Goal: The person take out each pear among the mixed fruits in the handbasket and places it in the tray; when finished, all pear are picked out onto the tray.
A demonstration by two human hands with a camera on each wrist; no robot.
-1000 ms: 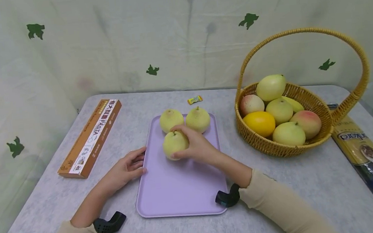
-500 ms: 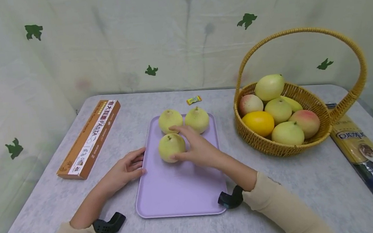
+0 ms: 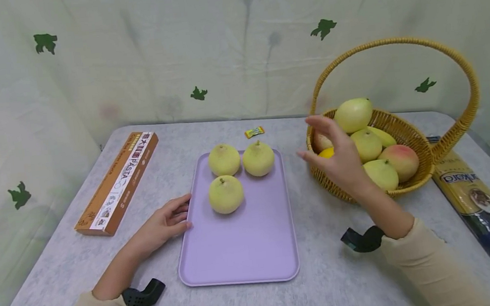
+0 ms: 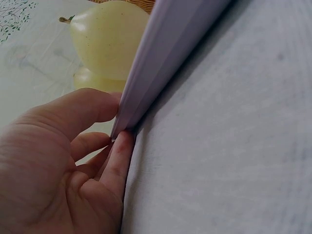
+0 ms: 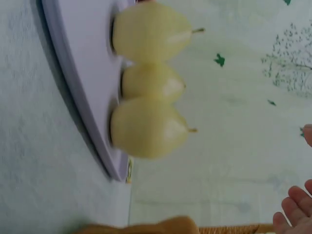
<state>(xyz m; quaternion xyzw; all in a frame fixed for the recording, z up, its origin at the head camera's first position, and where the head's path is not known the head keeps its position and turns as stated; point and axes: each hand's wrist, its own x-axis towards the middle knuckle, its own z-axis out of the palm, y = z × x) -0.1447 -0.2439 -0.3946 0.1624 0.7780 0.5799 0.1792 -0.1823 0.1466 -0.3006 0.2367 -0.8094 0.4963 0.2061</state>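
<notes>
My left hand (image 3: 160, 227) rests with relaxed fingers and thumb against the left edge of a lilac tray (image 3: 237, 253). In the left wrist view, the fingertips (image 4: 122, 144) touch the tray's rim (image 4: 127, 109). On the tray stand three pale yellow pears: a front pear (image 3: 225, 195), a back left pear (image 3: 224, 159) and a back right pear (image 3: 258, 158). My right hand (image 3: 344, 160) holds nothing; its thumb and fingers are spread apart. It hovers over the left side of a wicker basket (image 3: 343, 190), hiding some of the fruit there.
In the tall-handled basket lie pears, a peach (image 3: 400, 162), a yellow fruit (image 3: 326, 153) mostly covered, and other fruit. A pasta box (image 3: 118, 184) lies at left, a gold and blue packet (image 3: 485, 202) at right. Behind the tray is a small yellow wrapped sweet (image 3: 254, 132).
My right hand has let go of the front pear, which sits slightly further left on the tray. That hand has moved right to the basket. My left hand stays at the tray edge.
</notes>
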